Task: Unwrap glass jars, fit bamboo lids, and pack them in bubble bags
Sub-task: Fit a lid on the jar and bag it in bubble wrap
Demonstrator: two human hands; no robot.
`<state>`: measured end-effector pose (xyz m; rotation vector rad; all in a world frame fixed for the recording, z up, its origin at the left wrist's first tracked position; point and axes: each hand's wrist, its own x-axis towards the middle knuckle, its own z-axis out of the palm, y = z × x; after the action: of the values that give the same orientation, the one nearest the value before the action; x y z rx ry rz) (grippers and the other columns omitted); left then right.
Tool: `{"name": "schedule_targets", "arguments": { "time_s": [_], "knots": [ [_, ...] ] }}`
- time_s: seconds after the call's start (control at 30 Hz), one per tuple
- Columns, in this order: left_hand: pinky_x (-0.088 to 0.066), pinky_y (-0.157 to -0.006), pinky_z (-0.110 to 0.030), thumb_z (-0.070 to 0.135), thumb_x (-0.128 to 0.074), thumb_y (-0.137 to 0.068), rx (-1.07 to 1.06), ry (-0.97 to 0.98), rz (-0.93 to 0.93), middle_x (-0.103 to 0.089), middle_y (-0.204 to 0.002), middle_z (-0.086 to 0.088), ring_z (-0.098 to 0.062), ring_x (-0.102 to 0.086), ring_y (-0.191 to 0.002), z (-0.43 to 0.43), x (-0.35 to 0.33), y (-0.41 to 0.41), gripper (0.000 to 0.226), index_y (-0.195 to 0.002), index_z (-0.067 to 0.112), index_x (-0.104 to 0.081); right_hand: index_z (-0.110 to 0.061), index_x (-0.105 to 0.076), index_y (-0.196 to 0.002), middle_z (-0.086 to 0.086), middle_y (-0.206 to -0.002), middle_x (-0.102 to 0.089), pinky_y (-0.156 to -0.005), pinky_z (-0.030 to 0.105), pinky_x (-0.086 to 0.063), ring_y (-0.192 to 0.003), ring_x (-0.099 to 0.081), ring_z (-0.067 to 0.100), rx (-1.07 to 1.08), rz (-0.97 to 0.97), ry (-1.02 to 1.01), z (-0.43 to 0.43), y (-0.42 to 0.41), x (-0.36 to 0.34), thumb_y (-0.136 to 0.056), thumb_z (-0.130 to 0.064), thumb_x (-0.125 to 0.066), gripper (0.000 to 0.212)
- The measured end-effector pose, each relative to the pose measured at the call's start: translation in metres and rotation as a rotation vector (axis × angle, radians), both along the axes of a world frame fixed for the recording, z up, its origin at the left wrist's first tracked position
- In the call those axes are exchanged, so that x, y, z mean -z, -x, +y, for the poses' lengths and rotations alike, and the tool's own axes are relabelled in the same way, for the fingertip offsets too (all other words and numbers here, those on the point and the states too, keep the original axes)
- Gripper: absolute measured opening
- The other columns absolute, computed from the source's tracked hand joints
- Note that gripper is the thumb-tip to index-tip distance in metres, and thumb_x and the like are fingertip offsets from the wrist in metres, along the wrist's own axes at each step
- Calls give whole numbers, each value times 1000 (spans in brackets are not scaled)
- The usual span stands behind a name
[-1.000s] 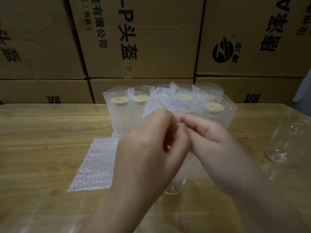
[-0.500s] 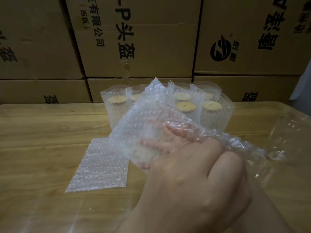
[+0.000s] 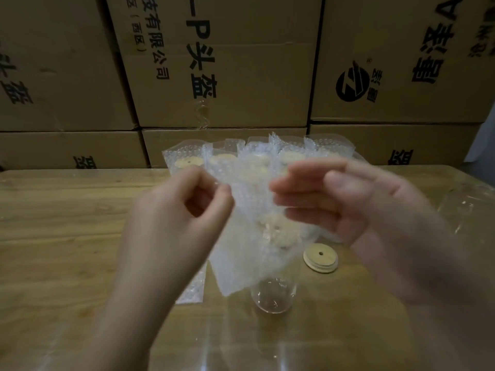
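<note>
1. The left hand (image 3: 171, 223), centre-left of the frame, pinches the upper left edge of a bubble bag (image 3: 241, 250) between thumb and curled forefinger.
2. The right hand (image 3: 356, 210) (motion-blurred) is at centre-right, its fingers (image 3: 286, 184) nearly straight and holding nothing. They reach the bag's right edge, but I cannot tell whether they touch it.
3. The bag hangs at frame centre in front of an upright glass jar (image 3: 273, 298) on the tabletop (image 3: 59, 236). A round lid shape shows through the bubbles.
4. A loose bamboo lid (image 3: 320, 257) lies flat just right of the jar.
5. Bagged, lidded jars (image 3: 187, 159) stand at the tabletop's far edge before cardboard boxes (image 3: 241, 76).
</note>
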<state>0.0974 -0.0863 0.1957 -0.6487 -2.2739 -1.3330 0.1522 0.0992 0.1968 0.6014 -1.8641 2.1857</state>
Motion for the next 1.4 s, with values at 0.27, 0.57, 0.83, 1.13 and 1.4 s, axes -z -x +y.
{"name": "schedule_targets", "arguments": {
  "time_s": [0.27,0.57,0.83,1.13,1.4],
  "knots": [
    [-55,-62,-45,26,-65,-82,-56,-76,-81,-70,-66,10,-3,-65,-59,-22,6,25,13,-87,30,-53,-39,-56,-97,-27,-110,-53,-86,19,-44,-103,-51,-7,372,-98,-1005,9,25,32,-78,-58,-52,27],
    [-53,-58,-37,23,-67,-80,-25,78,-82,-68,-65,10,-6,-63,-57,-24,10,30,12,-72,32,-66,-44,-32,-96,-24,-107,-38,-76,27,-45,-92,-47,-1,402,-114,-1225,5,41,52,-72,-61,-64,43],
    [-54,-59,-35,24,-67,-81,-48,91,-76,-68,-67,13,-3,-63,-57,-23,13,35,9,-73,29,-67,-44,-27,-91,-24,-102,-40,-75,32,-48,-87,-48,1,386,-120,-1206,10,45,60,-63,-62,-74,58],
    [-43,-50,-21,22,-68,-82,-40,107,-96,-67,-65,15,-3,-62,-57,-17,20,40,11,-73,29,-67,-44,-33,-90,-29,-90,-47,-62,25,-43,-74,-51,-8,642,-10,-970,32,31,32,-50,-70,-71,61],
    [-47,-54,-30,25,-69,-81,-16,82,-102,-68,-68,12,-6,-64,-59,-10,24,39,13,-84,36,-62,-29,-38,-102,1,-100,-60,-75,35,-58,-97,-65,24,798,243,84,27,17,12,-63,-49,-81,61]
  ]
}}
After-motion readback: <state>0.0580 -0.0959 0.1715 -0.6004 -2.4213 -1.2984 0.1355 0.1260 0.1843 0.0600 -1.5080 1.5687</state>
